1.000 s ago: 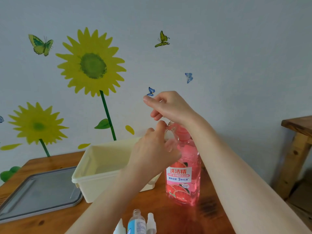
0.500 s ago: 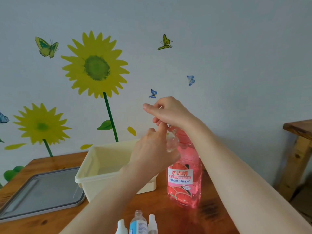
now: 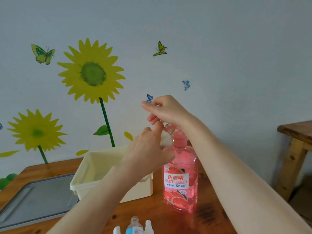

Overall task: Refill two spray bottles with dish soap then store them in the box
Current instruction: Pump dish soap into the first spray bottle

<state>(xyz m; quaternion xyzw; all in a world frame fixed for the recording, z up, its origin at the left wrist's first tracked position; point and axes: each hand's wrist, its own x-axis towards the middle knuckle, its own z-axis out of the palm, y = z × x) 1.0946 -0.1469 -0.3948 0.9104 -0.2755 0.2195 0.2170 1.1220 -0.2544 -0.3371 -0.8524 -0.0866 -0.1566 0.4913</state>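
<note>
My left hand (image 3: 148,154) grips a small clear spray bottle (image 3: 168,135) in the air, just in front of the cream box (image 3: 94,168). My right hand (image 3: 166,109) sits right above it, fingers curled and pinching the bottle's top; the piece it pinches is hidden inside the fingers. A tall pink dish soap bottle (image 3: 181,181) with a closed pink cap stands on the wooden table (image 3: 168,220), right of the box. At the bottom edge stands a second spray bottle (image 3: 134,225) with a blue label and an open neck, between two white spray heads (image 3: 148,226).
A grey box lid (image 3: 37,196) lies flat on the table, left of the box. A wooden side table (image 3: 297,132) stands at the right, apart from the main table. Sunflower and butterfly stickers cover the wall behind.
Both hands stay together at the small bottle's top; my right hand has only shifted its fingers slightly. The view has drifted a little.
</note>
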